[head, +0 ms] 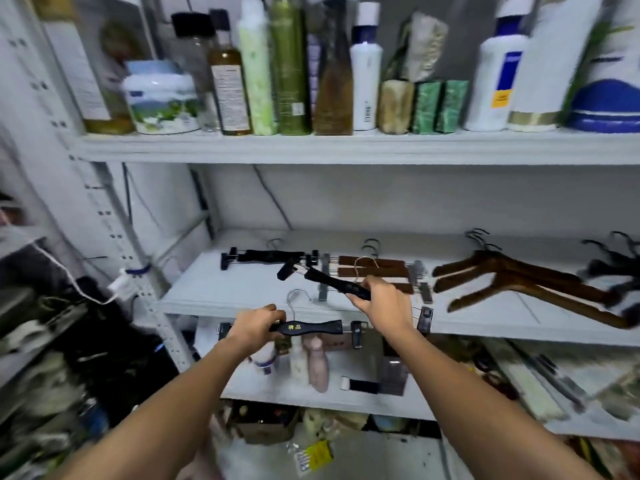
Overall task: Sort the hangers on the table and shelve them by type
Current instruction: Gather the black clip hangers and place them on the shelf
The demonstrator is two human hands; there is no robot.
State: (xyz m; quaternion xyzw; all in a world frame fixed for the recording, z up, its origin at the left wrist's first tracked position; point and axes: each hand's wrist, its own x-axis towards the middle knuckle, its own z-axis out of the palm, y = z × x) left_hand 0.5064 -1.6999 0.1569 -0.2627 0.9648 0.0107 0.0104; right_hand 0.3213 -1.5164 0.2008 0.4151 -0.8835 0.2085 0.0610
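Observation:
My left hand (255, 323) grips a black clip hanger (311, 328) with gold lettering, held level just in front of the white middle shelf (221, 289). In my right hand (382, 299) is a second black clip hanger (332, 282), tilted up to the left above the shelf. Another black clip hanger (268, 256) lies at the shelf's back left. Brown wooden clip hangers (375, 268) lie in the middle of the shelf, partly behind my right hand. To the right lie brown wooden coat hangers (519, 282), and black hangers (616, 265) at the far right edge.
The upper shelf (346, 147) carries several bottles and jars. A lower shelf (311, 400) holds small bottles and a dark box. Cluttered dark items fill the left side beyond the shelf's upright post (114, 237). Bags and packets lie on the floor below.

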